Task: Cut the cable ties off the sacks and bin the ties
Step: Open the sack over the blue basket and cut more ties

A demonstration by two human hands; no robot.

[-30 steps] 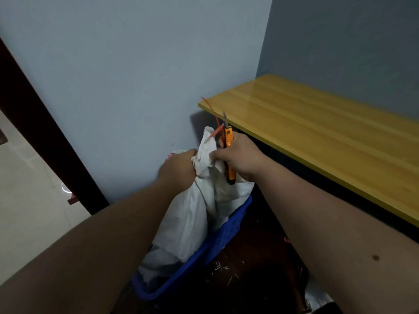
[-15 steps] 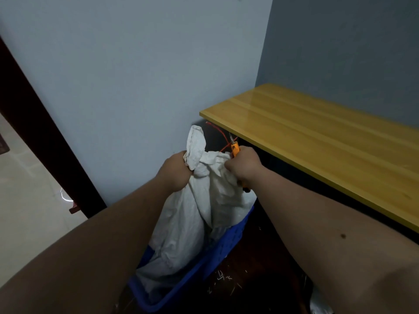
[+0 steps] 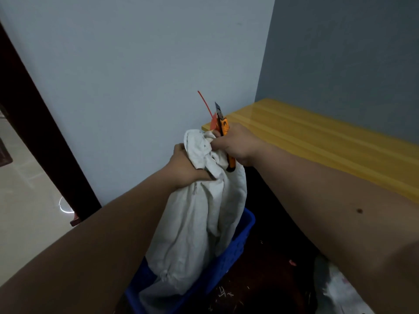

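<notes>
Red cable tie at the neck of a white cloth sack, knife blade up beside it.

The left hand [image 3: 188, 165] grips the bunched neck of the white cloth sack [image 3: 199, 223], which stands in a blue plastic basket [image 3: 235, 250] below the yellow wooden surface [image 3: 317, 141]. The right hand [image 3: 238, 143] is wrapped round an orange utility knife [image 3: 224, 130] and pinches the sack top just beside the thin red plastic cable tie [image 3: 207, 109]. The exposed blade sits close to both hands; a slip could nick a finger or slit the cloth.
</notes>
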